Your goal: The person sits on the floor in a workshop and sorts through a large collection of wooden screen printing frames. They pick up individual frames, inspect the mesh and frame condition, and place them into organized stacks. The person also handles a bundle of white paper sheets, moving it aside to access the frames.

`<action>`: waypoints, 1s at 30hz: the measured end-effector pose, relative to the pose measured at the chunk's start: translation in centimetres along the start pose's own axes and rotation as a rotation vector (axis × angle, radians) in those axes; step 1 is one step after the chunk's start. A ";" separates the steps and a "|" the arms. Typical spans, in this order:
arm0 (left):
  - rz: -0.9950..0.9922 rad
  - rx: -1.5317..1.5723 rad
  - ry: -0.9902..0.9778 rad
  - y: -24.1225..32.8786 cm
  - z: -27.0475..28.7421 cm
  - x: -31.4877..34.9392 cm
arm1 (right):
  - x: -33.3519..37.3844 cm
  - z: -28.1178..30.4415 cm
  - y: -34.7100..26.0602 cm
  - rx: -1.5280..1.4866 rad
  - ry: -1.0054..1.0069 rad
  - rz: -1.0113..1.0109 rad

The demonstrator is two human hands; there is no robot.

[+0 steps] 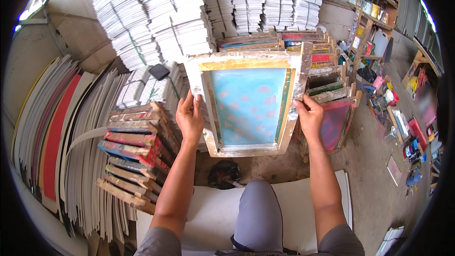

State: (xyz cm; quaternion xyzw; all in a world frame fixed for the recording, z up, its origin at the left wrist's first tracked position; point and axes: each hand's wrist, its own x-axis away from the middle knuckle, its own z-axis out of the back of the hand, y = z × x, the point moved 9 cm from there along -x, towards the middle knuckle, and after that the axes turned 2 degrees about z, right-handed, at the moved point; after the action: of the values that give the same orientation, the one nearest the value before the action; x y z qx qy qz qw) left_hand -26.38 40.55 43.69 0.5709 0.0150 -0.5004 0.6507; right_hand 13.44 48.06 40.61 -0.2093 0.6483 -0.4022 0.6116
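Screen-printing frame point(249, 107), wooden and paint-stained, is being held up between both hands, beyond the person's grey-clad knee point(259, 213). Left hand point(190, 118) is pinching the left rail between thumb and fingers; right hand point(310, 117) is pinching the right rail likewise. Blue mesh inside the rails is showing scattered pinkish-brown patches. Below the frame, a black plastic bag point(223, 173) is lying near the edge of a pale board point(208, 211). Left of the left forearm, stacked frames point(130, 150) are leaning in a row; right of the right hand, a purple-meshed frame point(335, 125) is standing. Behind, strapped white bundles point(187, 28) are rising high; a small black object point(159, 71), possibly a pouch, is resting on lower ones.
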 end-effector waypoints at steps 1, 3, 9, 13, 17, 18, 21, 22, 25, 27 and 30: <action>-0.005 -0.013 0.005 0.6 1.1 0.2 | 0.2 0.2 -1.1 0.000 -0.001 0.000; -0.002 -0.020 0.022 1.7 3.1 0.8 | 0.7 0.4 -3.0 -0.005 -0.004 0.003; -0.038 0.072 0.112 2.2 8.1 2.8 | 2.0 0.2 -7.0 0.035 -0.023 0.075; -0.040 0.042 0.114 3.3 10.1 4.0 | 2.7 0.9 -8.7 0.094 0.016 0.165; -0.030 0.038 0.127 3.6 12.3 4.5 | 3.2 1.1 -12.4 0.127 -0.048 0.173; -0.019 0.027 0.133 3.8 12.7 4.8 | 3.3 1.4 -13.0 0.111 -0.059 0.170; -0.054 0.133 0.137 5.0 14.2 5.4 | 3.6 2.3 -13.9 0.134 -0.016 0.235; -0.065 0.154 0.153 5.1 15.2 5.7 | 3.9 2.1 -14.6 0.127 -0.015 0.255; -0.110 0.196 0.182 6.2 18.4 6.7 | 5.2 2.4 -16.5 0.097 0.000 0.243; -0.130 0.180 0.225 7.5 20.5 7.8 | 6.1 3.3 -17.8 0.048 0.003 0.241; -0.034 0.049 0.231 9.8 25.9 9.7 | 8.2 3.7 -22.6 -0.038 -0.039 0.263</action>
State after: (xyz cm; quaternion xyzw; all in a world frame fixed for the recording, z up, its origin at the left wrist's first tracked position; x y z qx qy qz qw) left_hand -29.33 13.29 54.08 0.6402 0.0873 -0.4423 0.6220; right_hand 10.64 27.52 53.34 -0.1417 0.6656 -0.3024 0.6674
